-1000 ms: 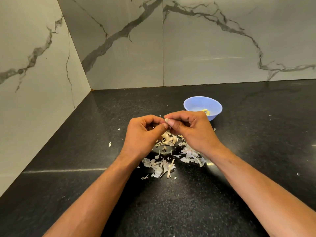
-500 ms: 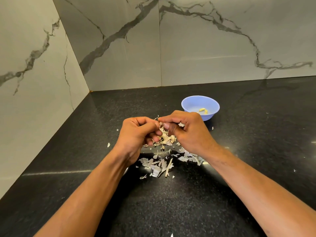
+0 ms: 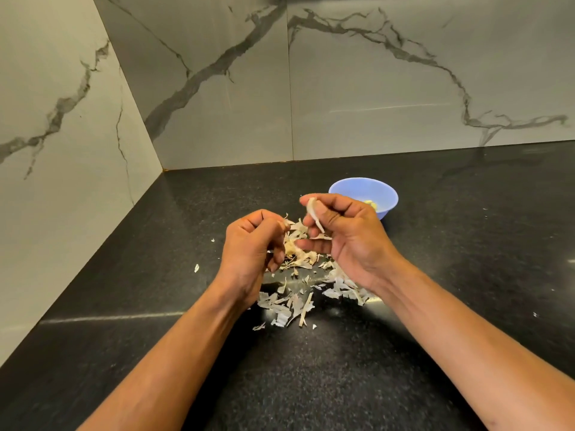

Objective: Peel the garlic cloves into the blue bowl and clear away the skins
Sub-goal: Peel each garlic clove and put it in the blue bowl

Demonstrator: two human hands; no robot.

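My right hand (image 3: 348,241) pinches a pale strip of garlic skin (image 3: 313,214) between thumb and forefinger, lifted just left of the blue bowl (image 3: 385,194). My left hand (image 3: 252,247) is curled around a garlic clove, which is almost wholly hidden inside the fingers. The bowl stands behind my right hand and holds peeled yellowish cloves (image 3: 370,203). A heap of torn skins (image 3: 289,303) lies on the black counter under and in front of both hands.
The black speckled counter (image 3: 311,384) meets marble walls at the back and on the left. Small skin flakes (image 3: 196,268) lie scattered left of the heap, and a few specks lie far right (image 3: 534,314).
My hands were pressed together on the clove. They have drawn apart, and my right hand has pulled a strip of skin up and to the right.
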